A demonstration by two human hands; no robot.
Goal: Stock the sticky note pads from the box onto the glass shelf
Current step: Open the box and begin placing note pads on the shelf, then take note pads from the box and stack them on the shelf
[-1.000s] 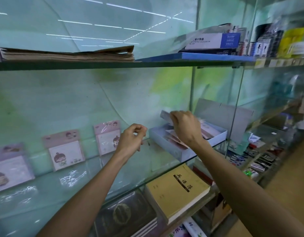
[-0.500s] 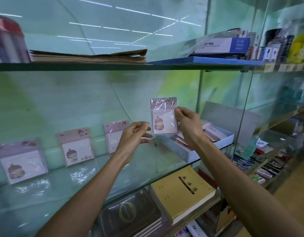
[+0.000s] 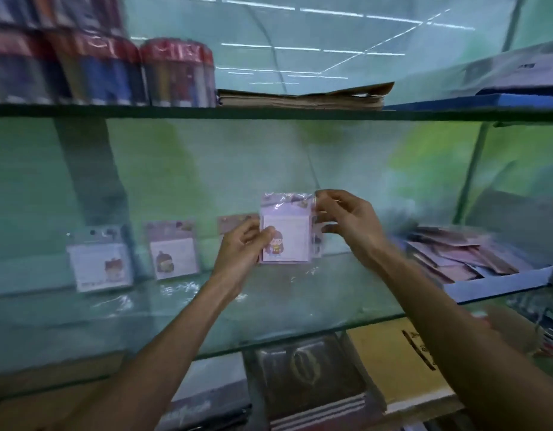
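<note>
- Glass shelf [image 3: 300, 309] now fills more of our view than half a second ago; the camera has swung left, so red-topped tubs [image 3: 175, 73] on the upper shelf have come into sight beside the brown paper stack [image 3: 303, 96].
- We see the blue box [image 3: 498, 284] pushed to the right edge of the view, still resting on the shelf's right end with loose pink pads [image 3: 455, 256] heaped inside.
- Below the glass, a yellow notebook [image 3: 402, 365] and a dark book [image 3: 309, 374] lie as before.
- We find the held sticky note pad [image 3: 286, 231] carried leftward from beside the box, now upright over the middle of the shelf, its lower edge at or just above the glass; which, we cannot tell.
- Our left hand [image 3: 241, 253], which was only reaching toward the pad earlier, now pinches its lower left edge with thumb and curled fingers.
- Our right hand [image 3: 349, 222] still pinches the top right corner of the wrapper.
- Two placed pads [image 3: 172, 250] lean against the back wall to the left, and a third [image 3: 234, 220] shows partly behind the left hand.
</note>
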